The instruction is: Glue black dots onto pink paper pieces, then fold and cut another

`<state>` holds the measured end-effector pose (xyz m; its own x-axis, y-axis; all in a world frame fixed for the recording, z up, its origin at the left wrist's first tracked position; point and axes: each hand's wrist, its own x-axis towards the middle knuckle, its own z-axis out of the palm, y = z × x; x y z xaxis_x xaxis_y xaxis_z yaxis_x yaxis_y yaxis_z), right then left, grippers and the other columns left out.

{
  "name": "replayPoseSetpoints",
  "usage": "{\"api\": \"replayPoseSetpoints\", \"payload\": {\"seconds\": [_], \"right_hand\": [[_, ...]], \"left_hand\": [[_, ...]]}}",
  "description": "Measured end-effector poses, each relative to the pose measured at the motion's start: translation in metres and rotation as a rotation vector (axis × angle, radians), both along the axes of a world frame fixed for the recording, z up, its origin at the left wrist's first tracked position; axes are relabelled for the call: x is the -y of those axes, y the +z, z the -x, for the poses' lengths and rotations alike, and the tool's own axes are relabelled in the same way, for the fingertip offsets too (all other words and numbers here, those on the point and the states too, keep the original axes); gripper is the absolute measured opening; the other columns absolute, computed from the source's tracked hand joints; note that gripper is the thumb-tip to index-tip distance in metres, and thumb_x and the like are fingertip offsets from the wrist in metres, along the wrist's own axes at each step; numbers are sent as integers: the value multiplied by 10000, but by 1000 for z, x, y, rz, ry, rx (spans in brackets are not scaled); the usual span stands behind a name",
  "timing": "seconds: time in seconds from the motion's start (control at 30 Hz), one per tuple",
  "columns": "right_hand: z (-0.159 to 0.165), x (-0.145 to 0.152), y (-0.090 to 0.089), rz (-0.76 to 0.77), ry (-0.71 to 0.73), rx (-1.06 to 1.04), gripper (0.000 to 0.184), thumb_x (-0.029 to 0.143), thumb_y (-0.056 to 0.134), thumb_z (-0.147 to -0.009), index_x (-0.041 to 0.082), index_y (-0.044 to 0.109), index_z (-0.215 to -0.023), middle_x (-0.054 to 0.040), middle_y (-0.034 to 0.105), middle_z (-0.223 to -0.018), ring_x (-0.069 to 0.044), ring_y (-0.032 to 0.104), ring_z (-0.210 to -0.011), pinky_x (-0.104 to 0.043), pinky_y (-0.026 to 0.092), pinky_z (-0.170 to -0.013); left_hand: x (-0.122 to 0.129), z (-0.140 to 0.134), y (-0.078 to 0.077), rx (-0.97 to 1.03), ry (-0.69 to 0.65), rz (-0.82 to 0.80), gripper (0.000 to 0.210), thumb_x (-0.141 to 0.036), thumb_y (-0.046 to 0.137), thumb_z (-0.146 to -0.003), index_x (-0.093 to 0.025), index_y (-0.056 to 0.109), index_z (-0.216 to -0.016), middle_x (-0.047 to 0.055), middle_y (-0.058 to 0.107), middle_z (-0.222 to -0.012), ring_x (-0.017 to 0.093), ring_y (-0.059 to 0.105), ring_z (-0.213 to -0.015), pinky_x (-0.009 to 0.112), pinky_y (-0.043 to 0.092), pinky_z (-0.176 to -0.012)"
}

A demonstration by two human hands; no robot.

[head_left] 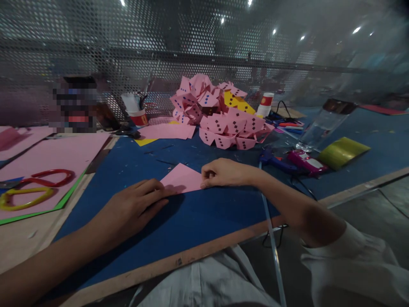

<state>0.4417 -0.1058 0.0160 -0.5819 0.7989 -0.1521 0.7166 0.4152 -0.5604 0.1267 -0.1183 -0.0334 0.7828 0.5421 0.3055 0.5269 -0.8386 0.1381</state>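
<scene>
A pink sheet of paper (180,178), folded into a triangle, lies on the blue tabletop with its peak pointing away from me. My left hand (143,198) rests at the paper's left corner, fingers stretched out and close together, the fingertips on its lower edge. At the right corner, my right hand (215,172) has its fingers curled in and pinches the paper between thumb and forefinger. Behind the triangle sit pink folded-paper pieces (231,127) with dark diamond marks, heaped together with a yellow piece (237,101).
Scissors (47,179) with red and yellow handles lie on pink sheets (79,149) at left. A blue glue gun (277,162), magenta device (306,163), clear bottle (324,125) and yellow tape roll (344,152) are at right. Cups (265,105) and a perforated metal screen (204,38) stand behind.
</scene>
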Motion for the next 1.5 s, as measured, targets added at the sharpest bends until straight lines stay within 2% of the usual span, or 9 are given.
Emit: {"api": "replayPoseSetpoints", "payload": {"seconds": [0.33,1.03,1.5], "right_hand": [[-4,-2,1,14,-4,32,251,427,742,-865,180,730,-905,-31,735,-882,-155,610,-755,-259,327,-625],[-8,-4,6,38,-4,86,267,439,751,-860,187,701,-932,-26,721,-877,-158,605,-760,-258,333,-624],[-17,-7,10,69,51,132,172,328,724,-874,171,697,-940,-21,715,-871,-151,607,-775,-244,350,-616]], "left_hand": [[1,0,1,-41,-20,-6,474,-366,468,-1084,-440,465,-1552,61,627,-1123,203,669,-924,324,529,-810],[-1,-1,0,-15,-23,-27,444,-396,464,-1077,-442,525,-1514,53,624,-1092,197,679,-888,315,543,-797],[-1,-1,0,-35,-19,-14,451,-372,470,-1078,-426,518,-1524,67,638,-1105,203,672,-899,325,540,-818]]}}
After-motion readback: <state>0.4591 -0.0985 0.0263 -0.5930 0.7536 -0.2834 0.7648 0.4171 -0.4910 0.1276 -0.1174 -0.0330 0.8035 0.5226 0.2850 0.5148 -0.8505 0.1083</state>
